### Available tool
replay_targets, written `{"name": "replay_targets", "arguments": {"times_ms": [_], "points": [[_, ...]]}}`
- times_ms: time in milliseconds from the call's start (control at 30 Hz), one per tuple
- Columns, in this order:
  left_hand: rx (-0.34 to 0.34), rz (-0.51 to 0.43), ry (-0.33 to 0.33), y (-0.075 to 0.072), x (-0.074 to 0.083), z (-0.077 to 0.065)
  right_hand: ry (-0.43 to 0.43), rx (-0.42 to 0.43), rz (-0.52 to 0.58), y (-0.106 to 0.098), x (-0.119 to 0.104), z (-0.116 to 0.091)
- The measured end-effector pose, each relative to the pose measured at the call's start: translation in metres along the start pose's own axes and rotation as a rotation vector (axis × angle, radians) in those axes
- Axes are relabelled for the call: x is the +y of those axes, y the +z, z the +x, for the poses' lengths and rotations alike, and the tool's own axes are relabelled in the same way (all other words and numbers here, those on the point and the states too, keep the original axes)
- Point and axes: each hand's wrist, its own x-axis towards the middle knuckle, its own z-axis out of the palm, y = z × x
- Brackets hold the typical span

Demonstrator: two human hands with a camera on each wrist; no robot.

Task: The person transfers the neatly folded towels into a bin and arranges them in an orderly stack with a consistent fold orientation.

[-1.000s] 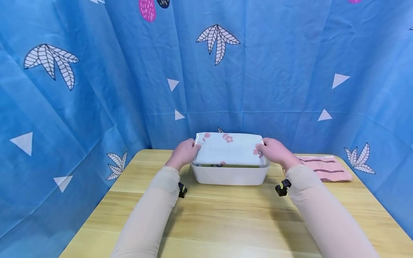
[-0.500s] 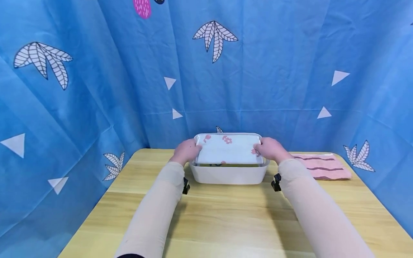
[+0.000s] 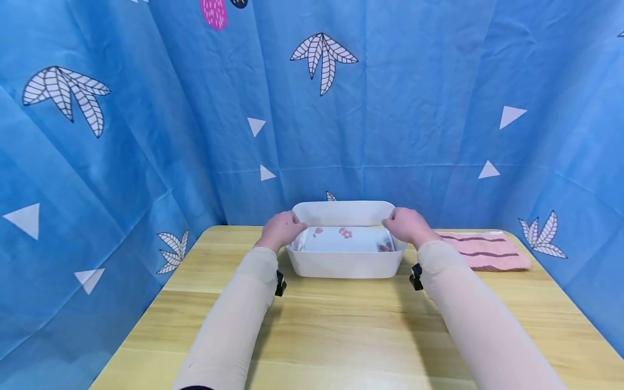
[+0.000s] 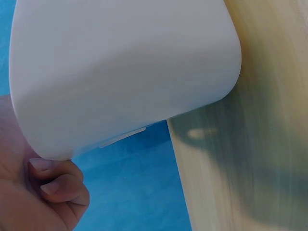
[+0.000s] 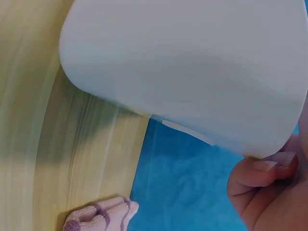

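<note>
A white plastic bin (image 3: 346, 265) stands at the back of the table. Inside it lies a folded white towel (image 3: 336, 240) printed with pink flowers, its surface below the back rim. My left hand (image 3: 281, 230) is over the bin's left end, and my right hand (image 3: 408, 225) over the right end. Both hands have curled fingers close to the rim, with no towel showing between them. Seen from the left wrist, bent fingers (image 4: 60, 180) appear past the bin's corner. The right wrist view likewise shows curled fingers (image 5: 255, 175) beside the rim.
To the right of the bin, a folded pink towel (image 3: 487, 252) with dark stripes lies on the wooden table (image 3: 336, 336). Blue patterned curtains (image 3: 414, 108) hang behind the table and along its sides.
The flowered towel, earlier held stretched between both hands at rim height, has dropped down into the bin. Both hands have let it go and stay near the rim.
</note>
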Motion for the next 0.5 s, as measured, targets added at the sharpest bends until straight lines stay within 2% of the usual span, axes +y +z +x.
{"name": "replay_targets", "arguments": {"times_ms": [167,500], "points": [[0.017,-0.025,-0.013,0.003,-0.002,0.0,-0.006,0.022,-0.018,0.002,-0.001,-0.002],[0.144,-0.065,-0.016,0.01,-0.015,-0.001,-0.031,0.036,-0.036,0.002,0.0,-0.002]]}}
